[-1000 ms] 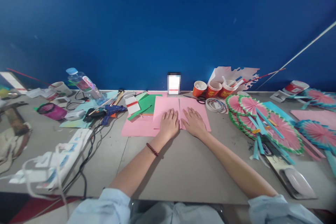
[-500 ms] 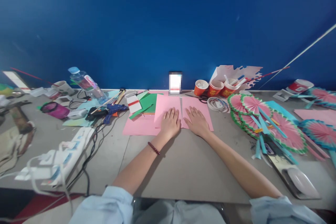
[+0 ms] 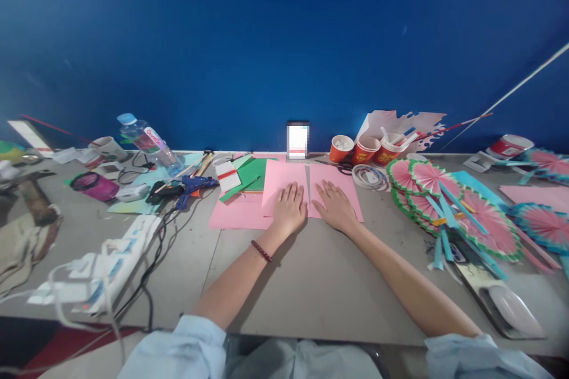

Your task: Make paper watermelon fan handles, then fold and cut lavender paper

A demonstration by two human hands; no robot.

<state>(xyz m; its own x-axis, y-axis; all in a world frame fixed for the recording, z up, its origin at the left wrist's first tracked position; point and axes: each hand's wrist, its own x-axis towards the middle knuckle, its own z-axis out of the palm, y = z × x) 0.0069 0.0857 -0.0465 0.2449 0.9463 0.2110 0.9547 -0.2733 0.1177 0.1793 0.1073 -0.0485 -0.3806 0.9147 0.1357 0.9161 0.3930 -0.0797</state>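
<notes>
Atop pink sheets (image 3: pixel 284 172), left hand (image 3: pixel 289 210) and right hand (image 3: pixel 336 207) lie flat, palms down.

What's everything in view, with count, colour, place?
Upper sheets: two, pink, centre
Other paper: several, mixed colours, both sides
Bottle: one, clear, back left
Glue gun: one, blue, left
Power strip: one, white, front left
Hammer: one, brown-handled, far left
Lit screen: one, white, back centre
Paper cups: three, red, back right
Fans: several, pink, right
Mouse: one, white, front right
Table: one, grey, beneath
Wall: one, blue, behind
Other clutter: uncounted, mixed, both sides
Left hand: one, bare, on left sheet
Right hand: one, bare, on right sheet
</notes>
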